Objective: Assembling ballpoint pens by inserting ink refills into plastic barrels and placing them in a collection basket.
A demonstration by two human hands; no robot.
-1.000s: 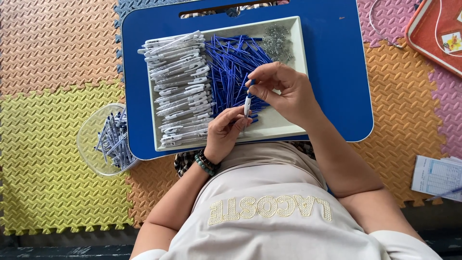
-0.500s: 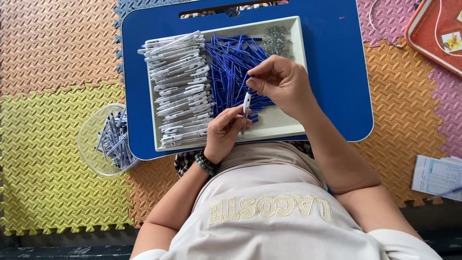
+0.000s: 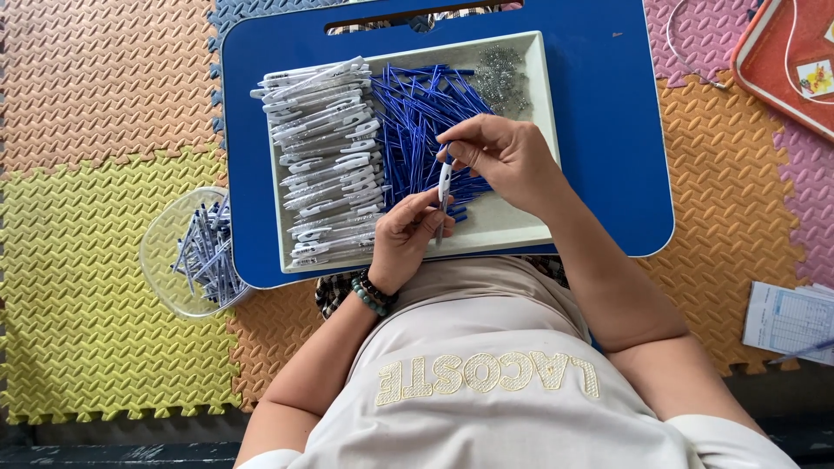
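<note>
Blue lap desk (image 3: 599, 130) under me, pale cream tray (image 3: 512, 227) on top. White pen barrels (image 3: 326, 156) stacked along tray's left side, bright blue refills (image 3: 417, 113) in middle, silvery springs (image 3: 499, 74) at far corner. White pen (image 3: 444, 187) with blue tip between my fingers. Clear tub (image 3: 165, 260) holds blue-and-white pens. Floor mats (image 3: 78, 295) ridged in herringbone: yellow, orange, pink. Red tray (image 3: 782, 61) at edge. Teal and dark beads on my left wrist (image 3: 372, 295). Beige shirt (image 3: 486, 382), gold lettering.

red tray (image 3: 786, 61): cut by edge | paper sheet (image 3: 786, 317): cut by edge
</note>
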